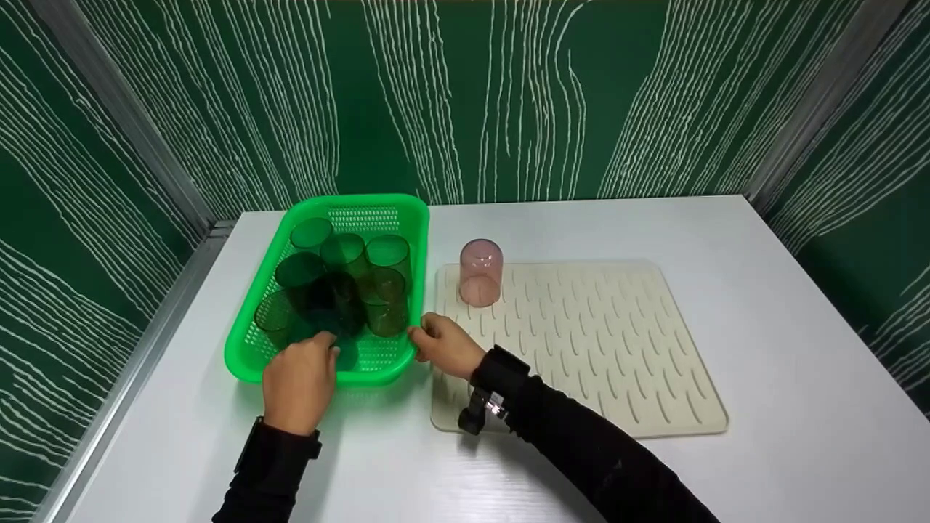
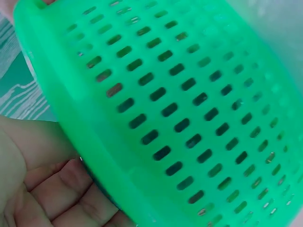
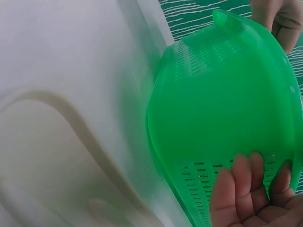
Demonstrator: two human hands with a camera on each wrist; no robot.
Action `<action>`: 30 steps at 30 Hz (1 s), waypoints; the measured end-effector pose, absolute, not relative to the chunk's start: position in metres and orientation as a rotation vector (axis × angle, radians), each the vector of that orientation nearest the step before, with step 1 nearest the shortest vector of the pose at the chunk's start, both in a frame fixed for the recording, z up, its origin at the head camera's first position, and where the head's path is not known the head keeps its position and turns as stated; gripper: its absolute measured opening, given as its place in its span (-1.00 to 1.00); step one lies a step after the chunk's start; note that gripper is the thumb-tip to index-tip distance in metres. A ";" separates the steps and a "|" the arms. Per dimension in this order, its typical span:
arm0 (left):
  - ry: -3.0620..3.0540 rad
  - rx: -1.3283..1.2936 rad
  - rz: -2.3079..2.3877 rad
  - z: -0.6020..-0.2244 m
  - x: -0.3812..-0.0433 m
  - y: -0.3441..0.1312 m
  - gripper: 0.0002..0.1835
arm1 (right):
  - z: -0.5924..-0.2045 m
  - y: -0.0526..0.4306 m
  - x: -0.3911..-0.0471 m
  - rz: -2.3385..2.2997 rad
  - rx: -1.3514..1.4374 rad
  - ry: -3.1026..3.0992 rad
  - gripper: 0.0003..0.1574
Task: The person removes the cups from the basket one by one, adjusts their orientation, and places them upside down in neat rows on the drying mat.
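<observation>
A green plastic basket [image 1: 418, 218] holds several tinted drinking glasses, among them clear-green ones [image 1: 387, 250] and a dark one [image 1: 301, 269]. My left hand [image 1: 298, 381] reaches over the basket's near rim, its fingertips pinching a dark bluish glass [image 1: 318, 323] near the front. In the left wrist view, the basket wall [image 2: 151, 127] hides most of that grip. On the right side, my right hand [image 1: 447, 345] grips the basket rim, with its fingers [image 3: 241, 172] against the outer wall. A pink glass [image 1: 481, 272] stands upside down on the beige ridged mat [image 1: 581, 349].
The mat lies on the white table [image 1: 763, 312], just right of the basket. Green panels [image 1: 508, 102] with white wavy lines enclose the table at the back and sides. A metal frame edge [image 1: 138, 349] runs along the left.
</observation>
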State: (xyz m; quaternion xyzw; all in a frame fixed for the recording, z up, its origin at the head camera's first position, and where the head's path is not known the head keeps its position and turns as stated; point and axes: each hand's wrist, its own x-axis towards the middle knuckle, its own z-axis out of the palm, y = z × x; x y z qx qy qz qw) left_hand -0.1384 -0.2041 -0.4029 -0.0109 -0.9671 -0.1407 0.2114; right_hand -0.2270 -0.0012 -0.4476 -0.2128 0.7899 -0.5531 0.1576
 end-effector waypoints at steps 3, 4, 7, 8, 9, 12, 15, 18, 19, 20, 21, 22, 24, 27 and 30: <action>-2.661 -0.036 -0.434 -0.397 -0.135 -0.202 -0.83 | -0.448 -0.001 -0.228 -1.577 -0.592 2.244 -0.67; -2.647 -0.039 -0.447 -0.394 -0.134 -0.201 -0.83 | -0.448 -0.001 -0.228 -1.579 -0.593 2.244 -0.67; -2.591 -0.048 -0.477 -0.388 -0.130 -0.196 -0.82 | -0.448 0.000 -0.228 -1.598 -0.593 2.233 -0.69; -2.571 -0.052 -0.484 -0.387 -0.130 -0.194 -0.82 | -0.448 0.000 -0.229 -1.606 -0.587 2.226 -0.69; -2.549 -0.057 -0.494 -0.385 -0.129 -0.192 -0.82 | -0.448 0.001 -0.229 -1.615 -0.584 2.217 -0.70; -2.477 -0.077 -0.515 -0.383 -0.128 -0.186 -0.81 | -0.448 0.003 -0.229 -1.653 -0.554 2.164 -0.70; -2.394 -0.113 -0.539 -0.381 -0.126 -0.181 -0.81 | -0.446 0.006 -0.228 -1.674 -0.511 2.128 -0.71; -2.309 -0.154 -0.591 -0.379 -0.123 -0.174 -0.81 | -0.444 0.010 -0.228 -1.714 -0.458 2.135 -0.70; -2.283 -0.167 -0.622 -0.379 -0.122 -0.171 -0.81 | -0.443 0.012 -0.228 -1.737 -0.440 2.150 -0.68; -2.257 -0.182 -0.664 -0.379 -0.122 -0.168 -0.82 | -0.441 0.014 -0.228 -1.768 -0.437 2.169 -0.66; -2.234 -0.198 -0.719 -0.378 -0.122 -0.165 -0.82 | -0.439 0.016 -0.228 -1.807 -0.441 2.181 -0.63; -2.213 -0.217 -0.784 -0.378 -0.122 -0.161 -0.82 | -0.437 0.018 -0.227 -1.849 -0.452 2.190 -0.61; -2.187 -0.238 -0.941 -0.378 -0.122 -0.154 -0.81 | -0.432 0.023 -0.226 -1.949 -0.496 2.169 -0.58; -2.170 -0.225 -1.202 -0.378 -0.123 -0.144 -0.80 | -0.422 0.031 -0.221 -2.074 -0.573 2.067 -0.44; -2.148 -0.172 -1.420 -0.380 -0.124 -0.134 -0.79 | -0.415 0.039 -0.217 -2.162 -0.607 1.945 -0.27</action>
